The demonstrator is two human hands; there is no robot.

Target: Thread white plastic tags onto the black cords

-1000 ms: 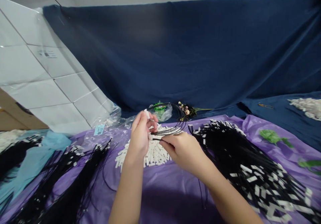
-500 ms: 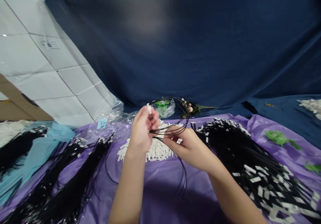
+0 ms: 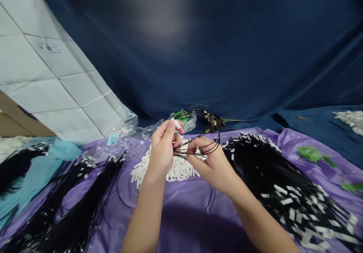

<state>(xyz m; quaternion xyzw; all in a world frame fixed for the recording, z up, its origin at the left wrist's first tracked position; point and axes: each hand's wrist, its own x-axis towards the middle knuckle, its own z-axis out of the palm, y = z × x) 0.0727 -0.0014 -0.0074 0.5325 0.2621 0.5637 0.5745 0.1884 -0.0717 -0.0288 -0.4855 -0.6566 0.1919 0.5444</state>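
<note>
My left hand (image 3: 162, 147) is closed, pinching a small white piece (image 3: 176, 123) between thumb and forefinger. Several thin black cords (image 3: 218, 135) run out of that hand and arc in loose loops to the right. My right hand (image 3: 209, 161) has thumb and forefinger bent together at the cords, with the loops passing over its fingers. Cord ends hang below the right hand. Under both hands lies a heap of small white pieces (image 3: 181, 173), partly hidden by them.
Bundles of black cords with white ends lie on the purple sheet (image 3: 181, 222), one at the right (image 3: 263, 166) and others at the left (image 3: 82, 215). Behind are clear plastic bags (image 3: 127, 143), artificial flowers (image 3: 211, 118), a blue cloth (image 3: 227, 48) and white boxes (image 3: 53, 94).
The white piece in my left hand has tilted over to the right. My right hand's finger has curled up among the cords, and the loops have shifted right. The view has moved slightly.
</note>
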